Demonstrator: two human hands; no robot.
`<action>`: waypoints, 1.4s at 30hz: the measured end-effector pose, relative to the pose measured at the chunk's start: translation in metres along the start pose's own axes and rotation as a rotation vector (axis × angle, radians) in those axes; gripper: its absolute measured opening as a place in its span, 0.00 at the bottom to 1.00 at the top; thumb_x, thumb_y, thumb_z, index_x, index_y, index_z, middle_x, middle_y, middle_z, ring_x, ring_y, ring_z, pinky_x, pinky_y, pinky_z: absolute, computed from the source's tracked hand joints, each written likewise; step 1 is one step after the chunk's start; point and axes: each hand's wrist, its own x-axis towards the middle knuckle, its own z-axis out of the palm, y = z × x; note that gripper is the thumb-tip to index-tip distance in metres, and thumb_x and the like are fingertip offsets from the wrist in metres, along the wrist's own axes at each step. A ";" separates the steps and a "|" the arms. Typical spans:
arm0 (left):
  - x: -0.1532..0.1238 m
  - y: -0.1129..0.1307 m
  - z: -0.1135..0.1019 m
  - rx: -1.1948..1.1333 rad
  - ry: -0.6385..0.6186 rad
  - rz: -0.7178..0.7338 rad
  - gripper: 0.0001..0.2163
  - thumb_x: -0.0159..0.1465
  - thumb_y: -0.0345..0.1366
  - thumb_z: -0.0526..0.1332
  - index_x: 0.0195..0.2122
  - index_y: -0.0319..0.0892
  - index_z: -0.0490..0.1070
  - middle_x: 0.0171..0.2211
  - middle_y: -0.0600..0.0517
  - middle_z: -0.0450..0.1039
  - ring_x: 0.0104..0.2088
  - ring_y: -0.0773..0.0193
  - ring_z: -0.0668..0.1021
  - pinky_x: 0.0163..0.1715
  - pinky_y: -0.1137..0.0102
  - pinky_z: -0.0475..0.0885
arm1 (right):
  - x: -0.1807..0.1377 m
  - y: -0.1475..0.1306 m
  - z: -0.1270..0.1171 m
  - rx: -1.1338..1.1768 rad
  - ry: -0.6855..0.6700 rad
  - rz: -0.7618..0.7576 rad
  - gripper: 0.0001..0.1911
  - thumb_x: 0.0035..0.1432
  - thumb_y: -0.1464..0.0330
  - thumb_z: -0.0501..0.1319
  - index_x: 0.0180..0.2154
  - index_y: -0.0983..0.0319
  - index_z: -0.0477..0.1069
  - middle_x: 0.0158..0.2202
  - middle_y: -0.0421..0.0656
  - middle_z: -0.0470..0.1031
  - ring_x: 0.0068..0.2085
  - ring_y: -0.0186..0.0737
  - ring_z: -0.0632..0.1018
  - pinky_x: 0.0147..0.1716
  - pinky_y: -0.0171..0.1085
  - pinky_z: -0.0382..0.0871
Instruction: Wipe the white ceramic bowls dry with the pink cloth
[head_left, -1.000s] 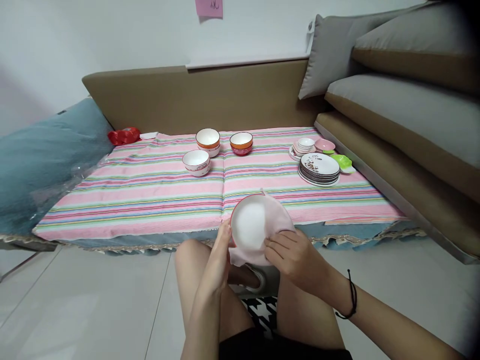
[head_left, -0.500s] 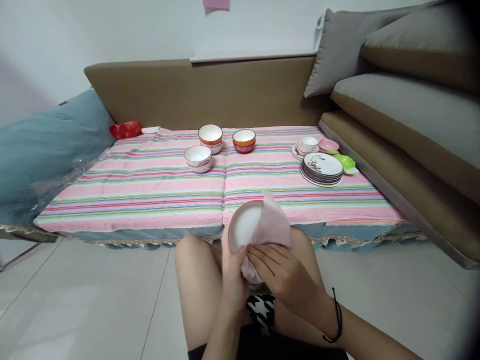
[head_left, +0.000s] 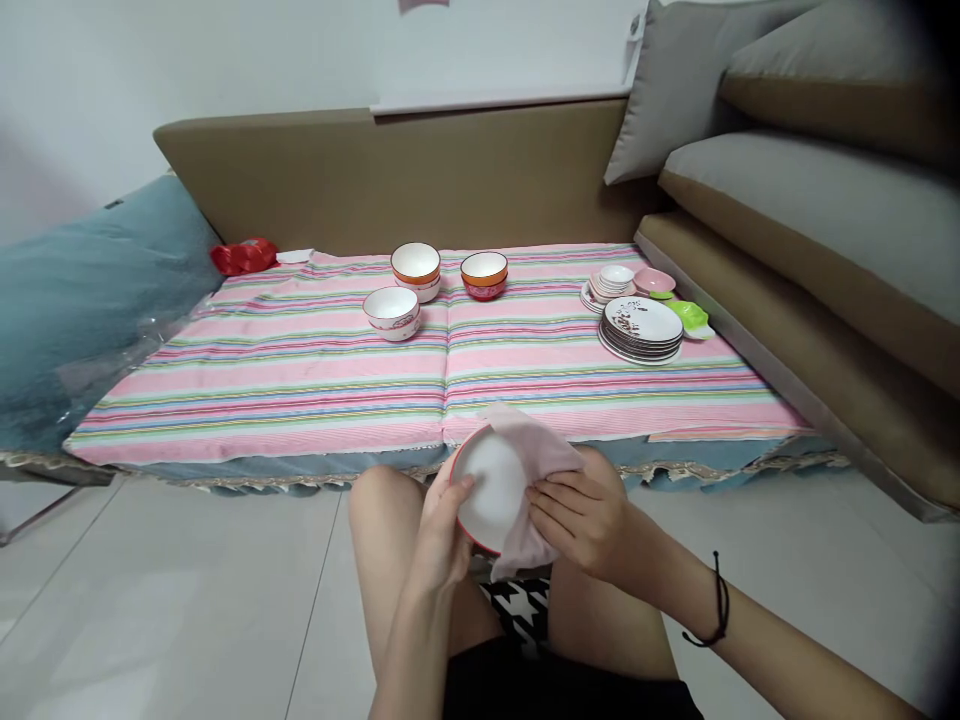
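Over my lap, my left hand point(head_left: 441, 530) grips a white bowl point(head_left: 489, 485) with a red rim, its thumb over the near left edge. The bowl is tilted so that its inside faces me. My right hand point(head_left: 577, 515) holds a pale pink cloth point(head_left: 536, 450) against the bowl's right side. Part of the cloth drapes over the far rim and another part hangs below. The bowl's underside and the fingers beneath it are hidden.
On the striped cover point(head_left: 300, 370) stand white bowls point(head_left: 392, 312), orange-rimmed bowls point(head_left: 417, 268) and a red-based pair point(head_left: 484, 274). A plate stack point(head_left: 643, 328), small dishes point(head_left: 616, 278) and a green dish point(head_left: 690, 315) sit right, beside cushions point(head_left: 810, 200). A red bundle point(head_left: 244, 256) lies at back left.
My right hand has moved right and away from my left thumb, and the cloth has spread over the bowl's right side. My left thumb now lies over the bowl's left edge.
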 end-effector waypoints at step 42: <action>-0.004 -0.018 0.020 -0.161 0.106 0.092 0.26 0.54 0.36 0.68 0.55 0.44 0.69 0.47 0.46 0.77 0.47 0.52 0.79 0.46 0.65 0.73 | 0.000 -0.014 0.026 -0.043 -0.089 0.232 0.17 0.62 0.79 0.49 0.44 0.71 0.75 0.46 0.56 0.78 0.48 0.48 0.78 0.49 0.48 0.74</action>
